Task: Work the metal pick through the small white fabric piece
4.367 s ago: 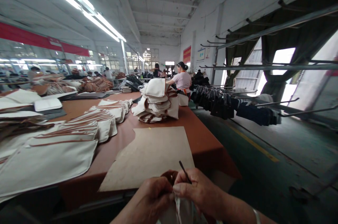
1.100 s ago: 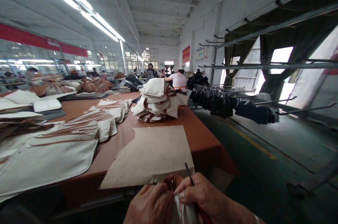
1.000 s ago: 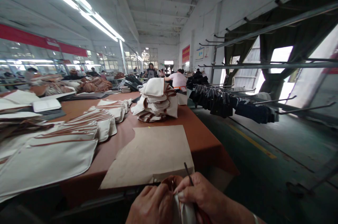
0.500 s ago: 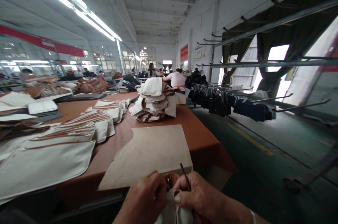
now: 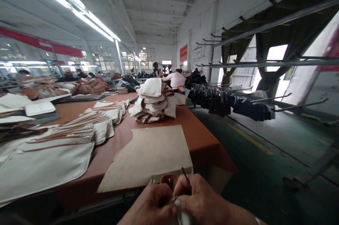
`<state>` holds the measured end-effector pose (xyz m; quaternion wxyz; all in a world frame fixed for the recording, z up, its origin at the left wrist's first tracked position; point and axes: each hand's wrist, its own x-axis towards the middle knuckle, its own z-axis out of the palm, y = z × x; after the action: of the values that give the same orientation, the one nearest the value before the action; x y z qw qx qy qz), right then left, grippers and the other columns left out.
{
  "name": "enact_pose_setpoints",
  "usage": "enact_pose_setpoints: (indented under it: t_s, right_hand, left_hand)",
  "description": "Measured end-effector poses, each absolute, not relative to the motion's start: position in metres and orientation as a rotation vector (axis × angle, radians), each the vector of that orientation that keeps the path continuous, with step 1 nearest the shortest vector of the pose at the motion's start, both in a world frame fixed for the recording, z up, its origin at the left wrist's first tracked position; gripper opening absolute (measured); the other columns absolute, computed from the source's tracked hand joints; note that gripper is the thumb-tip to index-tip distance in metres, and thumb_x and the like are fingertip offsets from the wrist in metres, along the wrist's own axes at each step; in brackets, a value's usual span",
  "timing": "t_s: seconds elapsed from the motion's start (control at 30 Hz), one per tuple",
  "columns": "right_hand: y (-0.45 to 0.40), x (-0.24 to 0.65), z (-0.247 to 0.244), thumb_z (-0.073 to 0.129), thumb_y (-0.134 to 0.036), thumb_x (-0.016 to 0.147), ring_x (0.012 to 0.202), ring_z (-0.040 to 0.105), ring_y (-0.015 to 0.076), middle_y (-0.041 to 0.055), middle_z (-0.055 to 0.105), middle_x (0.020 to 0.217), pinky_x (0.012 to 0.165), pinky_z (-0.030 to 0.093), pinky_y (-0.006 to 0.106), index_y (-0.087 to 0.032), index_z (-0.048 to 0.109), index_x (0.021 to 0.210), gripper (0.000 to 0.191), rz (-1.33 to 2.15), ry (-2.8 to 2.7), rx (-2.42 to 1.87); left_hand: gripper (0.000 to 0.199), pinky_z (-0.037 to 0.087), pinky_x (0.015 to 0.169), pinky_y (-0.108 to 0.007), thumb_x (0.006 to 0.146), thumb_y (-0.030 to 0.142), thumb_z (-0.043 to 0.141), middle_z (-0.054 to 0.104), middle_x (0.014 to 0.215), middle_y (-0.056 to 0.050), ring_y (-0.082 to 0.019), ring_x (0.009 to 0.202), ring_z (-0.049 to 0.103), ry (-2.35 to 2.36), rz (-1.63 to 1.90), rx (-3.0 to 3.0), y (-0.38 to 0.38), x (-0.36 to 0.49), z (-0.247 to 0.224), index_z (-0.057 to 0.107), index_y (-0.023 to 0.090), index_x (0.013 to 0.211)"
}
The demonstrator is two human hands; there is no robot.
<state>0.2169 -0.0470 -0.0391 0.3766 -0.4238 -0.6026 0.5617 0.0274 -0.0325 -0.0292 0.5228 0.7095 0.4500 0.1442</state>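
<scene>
White fabric piece [image 5: 182,218] sits at the bottom edge, pinched between both hands just in front of the table [image 5: 201,140] and its cardboard pattern [image 5: 150,154]. The left hand [image 5: 152,207] is closed on the cloth; the right hand [image 5: 203,202] grips cloth and a thin dark tool [image 5: 186,179]. The work looks mid-way, stacks of cream pieces [image 5: 155,99] waiting beyond. Compared with half a second ago, less cloth shows.

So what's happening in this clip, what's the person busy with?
A person at the near edge of a long brown worktable has both hands close together on a small pale fabric piece. The right hand also holds a thin dark tool; the left hand pinches the fabric. Stacks of cream bags lie beyond a cardboard sheet.
</scene>
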Motion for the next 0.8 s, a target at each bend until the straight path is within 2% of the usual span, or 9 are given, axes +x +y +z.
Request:
enact_pose_setpoints:
  t_s: [0.1, 0.3, 0.47, 0.63, 0.8]
  right_hand:
    - [-0.047, 0.216, -0.04, 0.068, -0.018, 0.067, 0.073, 0.056, 0.014, 0.0021, 0.065, 0.079, 0.064, 0.042, 0.023, -0.014, 0.068, 0.07, 0.005, 1.396, -1.595, -1.003]
    - [-0.047, 0.22, -0.052, 0.068, -0.02, 0.075, 0.074, 0.062, 0.015, 0.0032, 0.068, 0.078, 0.065, 0.043, 0.023, -0.015, 0.073, 0.075, 0.007, 1.143, -1.764, -0.942]
    - [-0.042, 0.225, -0.059, 0.057, -0.026, 0.086, 0.072, 0.061, 0.0143, 0.0041, 0.066, 0.074, 0.068, 0.044, 0.024, -0.017, 0.066, 0.072, 0.019, 0.739, -2.058, -0.697]
    - [-0.039, 0.231, -0.062, 0.046, -0.031, 0.096, 0.073, 0.062, 0.0143, 0.0052, 0.07, 0.079, 0.068, 0.044, 0.025, -0.019, 0.064, 0.081, 0.026, 0.322, -2.252, -0.55]
    - [-0.047, 0.236, -0.053, 0.046, -0.025, 0.1, 0.068, 0.06, 0.0156, 0.0054, 0.07, 0.073, 0.067, 0.046, 0.027, -0.018, 0.068, 0.097, 0.023, -0.036, -2.423, -0.536]
  left_hand:
    - [0.018, 0.02, 0.051, -0.025, 0.075, 0.033, 0.059, 0.04, 0.067, 0.004, -0.012, 0.063, 0.033, 1.071, 0.282, 1.635, -0.032, 0.028, -0.035, 0.054, 0.016, 0.073]
    - [0.026, 0.016, 0.047, -0.024, 0.071, 0.04, 0.063, 0.037, 0.058, 0.005, -0.01, 0.055, 0.03, 1.075, 0.331, 1.525, -0.029, 0.028, -0.052, 0.051, 0.017, 0.066]
    - [0.025, 0.015, 0.046, -0.024, 0.062, 0.035, 0.067, 0.039, 0.051, 0.006, -0.008, 0.049, 0.029, 1.081, 0.431, 1.402, -0.027, 0.029, -0.063, 0.049, 0.018, 0.059]
    - [0.031, 0.015, 0.048, -0.024, 0.057, 0.039, 0.07, 0.038, 0.051, 0.007, -0.006, 0.048, 0.026, 0.967, 0.462, 1.323, -0.031, 0.031, -0.058, 0.047, 0.018, 0.058]
    - [0.022, 0.016, 0.051, -0.024, 0.059, 0.03, 0.07, 0.048, 0.052, 0.002, -0.007, 0.047, 0.032, 0.885, 0.522, 1.061, -0.035, 0.031, -0.053, 0.056, 0.014, 0.06]
